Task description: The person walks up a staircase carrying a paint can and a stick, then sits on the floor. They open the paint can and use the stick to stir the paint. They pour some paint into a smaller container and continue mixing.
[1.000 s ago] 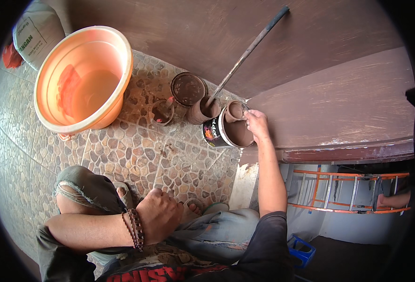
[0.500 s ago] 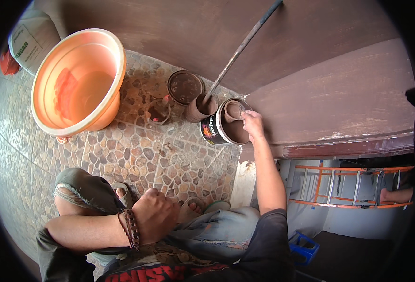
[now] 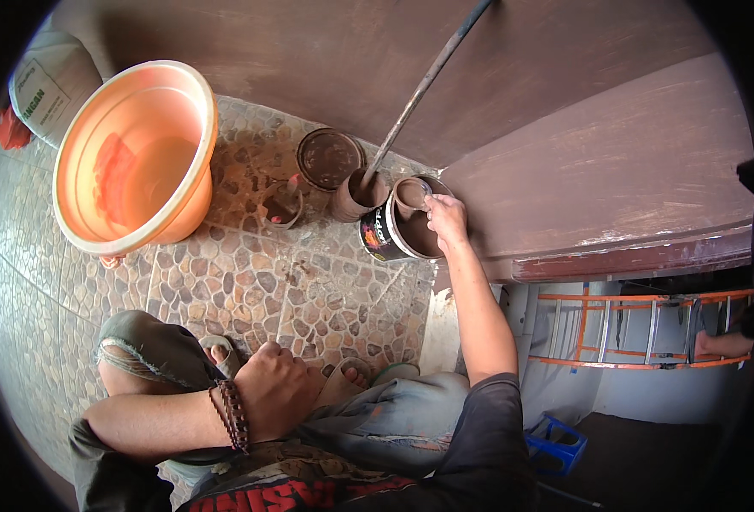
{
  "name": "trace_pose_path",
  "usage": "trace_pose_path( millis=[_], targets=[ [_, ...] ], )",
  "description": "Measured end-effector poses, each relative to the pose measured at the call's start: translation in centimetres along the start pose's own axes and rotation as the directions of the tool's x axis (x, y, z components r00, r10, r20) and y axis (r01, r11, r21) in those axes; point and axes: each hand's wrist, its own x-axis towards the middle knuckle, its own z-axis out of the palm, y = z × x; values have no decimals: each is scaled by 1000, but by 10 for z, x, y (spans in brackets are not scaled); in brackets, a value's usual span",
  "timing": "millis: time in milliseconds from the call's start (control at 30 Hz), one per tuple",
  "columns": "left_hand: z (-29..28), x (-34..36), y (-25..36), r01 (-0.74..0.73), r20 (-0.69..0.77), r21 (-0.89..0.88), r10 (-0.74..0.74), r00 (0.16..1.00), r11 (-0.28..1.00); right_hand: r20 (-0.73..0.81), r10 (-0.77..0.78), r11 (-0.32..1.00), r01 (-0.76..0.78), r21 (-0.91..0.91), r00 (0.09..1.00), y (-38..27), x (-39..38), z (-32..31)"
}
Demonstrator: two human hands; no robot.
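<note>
Both my hands show in the head view. My right hand [image 3: 448,218] has its fingers clamped on a brown-coated cup [image 3: 410,194], over the paint bucket [image 3: 378,235] toward twelve o'clock. A slack pinch could drop it; tilting could spill brown liquid. My left hand [image 3: 283,388] is curled; I cannot tell whether around anything.

The pebble-patterned floor [image 3: 215,294] carries a dark paint pail [image 3: 377,239] beneath the right hand [image 3: 447,220]; left of that hand stands a brown-coated pot [image 3: 345,205]; farther left, a round brown lid-like dish [image 3: 330,158] and a small smeared container [image 3: 283,207]; well left, an orange tub [image 3: 172,107]; just beyond the left hand [image 3: 285,388], sandalled feet [image 3: 221,353].
</note>
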Motion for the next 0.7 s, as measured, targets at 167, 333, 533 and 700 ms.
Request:
trace_pose_path(
  millis=[167,333,533,700],
  targets=[
    [-1,0,0,12,19,-29,-12,1000,999,33,66,993,-69,94,997,-12,-6,1],
    [-2,0,0,-3,11,-4,3,1000,1000,46,71,985,-78,154,996,-19,-8,3],
    [-2,0,0,-7,4,-1,7,1000,1000,63,83,965,-96,245,995,-23,-10,3],
    [0,1,1,-1,-24,15,2,1000,1000,67,94,940,-111,323,993,-27,-13,0]
  ],
)
